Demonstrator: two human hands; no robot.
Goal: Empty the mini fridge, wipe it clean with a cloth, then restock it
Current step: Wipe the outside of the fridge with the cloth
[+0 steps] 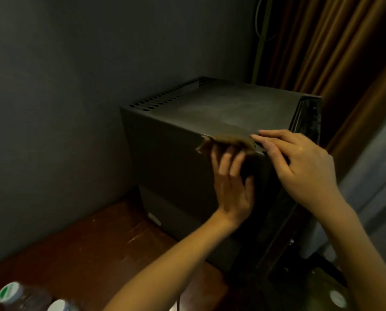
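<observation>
The mini fridge (187,153) is parked on a wooden table (97,243), tucked into the corner against a grey wall (75,86) with a brown curtain (333,41) off to the right. It's a dark, boxy thing with vent slots (165,99) along the back of the top, and the top panel looks dull and smeary, so more wiping is probably needed there. A brownish cloth (228,142) is pressed onto the top edge of the side panel by the left hand (232,189), fingers laid fairly straight and flat behind it, not bunched round it. The right hand (304,167) is rested on the front top corner by the door seam, fingers loose and nothing held. Going by the bottles (14,295) set out on the table, the emptying seems at least partly done – the inside can't be seen, so that's a guess. The wipe stage looks to be in hand on the outside, and restocking is all left to do. One more bottle cap (337,298) can be made out low on the right.
</observation>
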